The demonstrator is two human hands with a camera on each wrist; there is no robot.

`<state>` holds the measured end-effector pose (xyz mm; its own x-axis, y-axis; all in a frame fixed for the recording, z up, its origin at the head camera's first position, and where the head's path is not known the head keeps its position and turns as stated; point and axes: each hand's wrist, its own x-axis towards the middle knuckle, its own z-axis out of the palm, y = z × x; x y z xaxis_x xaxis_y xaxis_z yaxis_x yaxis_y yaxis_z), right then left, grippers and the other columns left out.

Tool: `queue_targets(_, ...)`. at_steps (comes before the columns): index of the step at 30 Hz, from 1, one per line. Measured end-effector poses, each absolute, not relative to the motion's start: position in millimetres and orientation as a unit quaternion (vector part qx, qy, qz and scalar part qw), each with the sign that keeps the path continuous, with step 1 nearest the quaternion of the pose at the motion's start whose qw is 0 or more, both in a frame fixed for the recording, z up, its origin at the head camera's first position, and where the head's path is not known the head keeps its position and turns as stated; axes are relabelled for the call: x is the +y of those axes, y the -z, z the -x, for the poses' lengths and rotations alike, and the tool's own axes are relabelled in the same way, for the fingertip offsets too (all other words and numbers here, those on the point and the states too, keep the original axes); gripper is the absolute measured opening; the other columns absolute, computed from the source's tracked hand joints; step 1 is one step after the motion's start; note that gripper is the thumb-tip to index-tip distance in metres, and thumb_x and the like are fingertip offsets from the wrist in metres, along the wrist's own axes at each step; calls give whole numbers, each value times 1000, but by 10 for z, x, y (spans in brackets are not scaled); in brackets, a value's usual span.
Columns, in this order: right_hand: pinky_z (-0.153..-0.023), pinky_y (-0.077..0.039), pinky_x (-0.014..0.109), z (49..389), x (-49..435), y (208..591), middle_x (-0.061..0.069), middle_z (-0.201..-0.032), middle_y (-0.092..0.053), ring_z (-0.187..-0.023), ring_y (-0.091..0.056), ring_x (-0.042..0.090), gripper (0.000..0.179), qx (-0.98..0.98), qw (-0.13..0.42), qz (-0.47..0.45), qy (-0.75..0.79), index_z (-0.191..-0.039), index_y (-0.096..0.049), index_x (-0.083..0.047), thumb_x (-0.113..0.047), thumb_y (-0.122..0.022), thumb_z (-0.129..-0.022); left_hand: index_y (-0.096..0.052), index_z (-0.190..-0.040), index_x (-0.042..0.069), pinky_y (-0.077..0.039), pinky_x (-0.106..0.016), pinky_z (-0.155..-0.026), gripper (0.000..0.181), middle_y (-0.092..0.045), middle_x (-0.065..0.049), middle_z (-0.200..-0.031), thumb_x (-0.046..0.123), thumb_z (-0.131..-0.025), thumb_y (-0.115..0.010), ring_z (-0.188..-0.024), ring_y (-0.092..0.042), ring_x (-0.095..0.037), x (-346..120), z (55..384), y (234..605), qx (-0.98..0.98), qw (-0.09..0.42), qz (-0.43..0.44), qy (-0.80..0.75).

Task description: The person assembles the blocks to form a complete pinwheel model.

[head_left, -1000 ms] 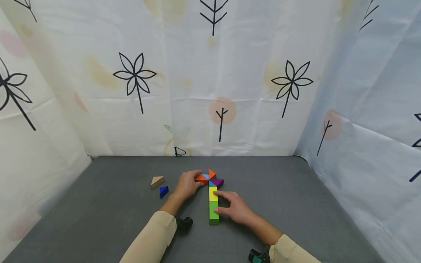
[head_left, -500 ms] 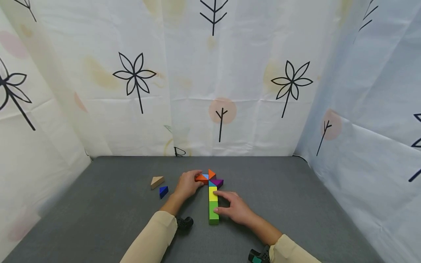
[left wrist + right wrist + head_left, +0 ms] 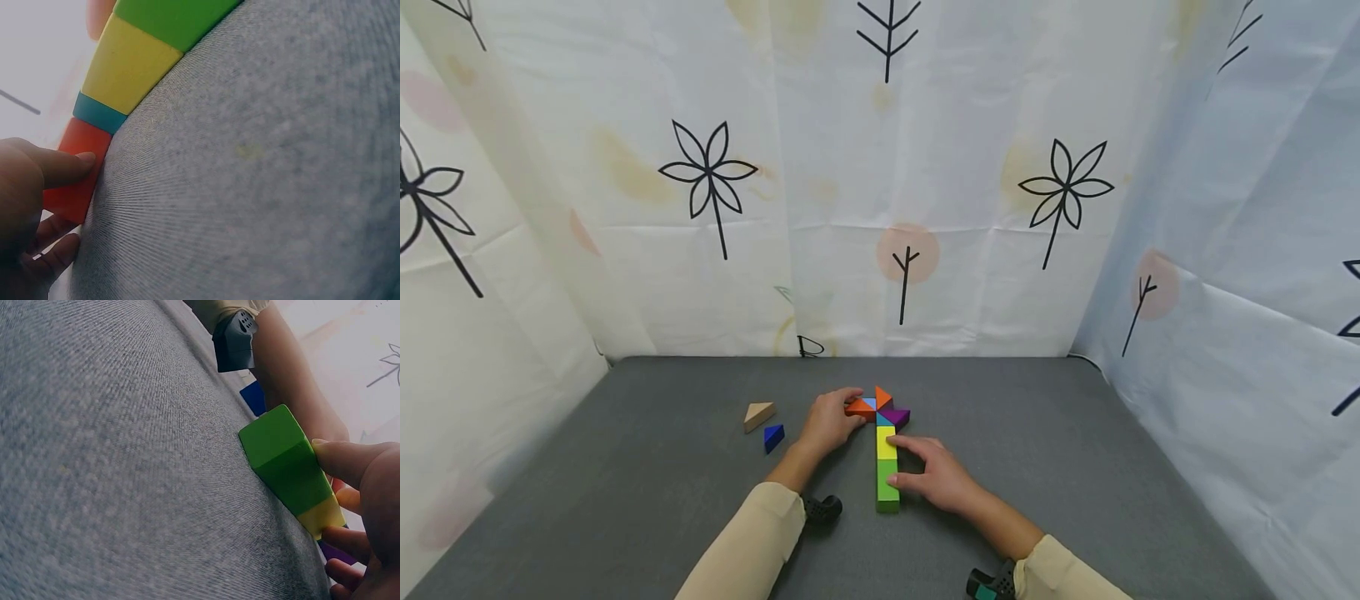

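My left hand (image 3: 827,421) pinches an orange triangular block (image 3: 861,412), its thumb flat on the near face in the left wrist view. Around that block's tip lie a light blue triangle (image 3: 869,402), another orange triangle (image 3: 883,398), a purple triangle (image 3: 897,417) and a teal triangle (image 3: 884,421), like a pinwheel. Below the teal one, a yellow block (image 3: 884,451) and a green block (image 3: 887,492) form a straight stem. Alongside this stem is my right hand (image 3: 946,479), fingers extended, thumb touching the green block and a fingertip at the yellow block.
A tan triangular block (image 3: 758,416) and a dark blue triangular block (image 3: 773,437) lie on the grey tabletop (image 3: 625,500), left of the left hand. Printed white cloth (image 3: 970,308) encloses the back and sides. A black wrist camera (image 3: 823,509) juts from the left wrist.
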<state>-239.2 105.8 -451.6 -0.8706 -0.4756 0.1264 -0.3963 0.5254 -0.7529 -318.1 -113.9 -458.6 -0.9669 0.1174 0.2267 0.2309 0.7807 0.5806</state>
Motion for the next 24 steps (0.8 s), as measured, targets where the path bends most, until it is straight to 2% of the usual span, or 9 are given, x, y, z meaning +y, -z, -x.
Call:
queue_targets(11,-101,-32,60,2398,1063,4512,13,-137,-54,-126,-42,38,57,867,47,256,425,-138,-56,-12,-33,-74,-87,-62,-131,14,-44,-49,-95,49,-63,-6,-126,15,-84,-78,-115,-56,-28,-1188,3132,4534,-930,85,93,347)
queue_targets(17,-101,-32,60,2393,1066,4514,12,-137,-54,-126,-42,37,57,869,49,254,422,-138,-56,-13,-34,-73,-88,-62,-131,15,-47,-47,-88,51,-62,-7,-125,15,-83,-78,-100,-58,-24,-1264,3103,4448,-935,78,93,334)
queue_targets(20,-100,-33,61,2387,1066,4514,12,-137,-54,-126,-42,37,58,867,50,255,426,-138,-56,-13,-34,-74,-87,-62,-131,16,-49,-46,-86,50,-62,-7,-123,17,-84,-78,-97,-57,-24,-1300,3100,4399,-937,72,90,330)
queue_targets(24,-100,-33,60,2390,1068,4516,13,-137,-54,-126,-42,38,58,865,48,254,431,-138,-56,-13,-33,-74,-87,-62,-132,16,-49,-48,-87,49,-60,-9,-128,19,-86,-77,-106,-57,-27,-1348,3099,4339,-935,72,88,336)
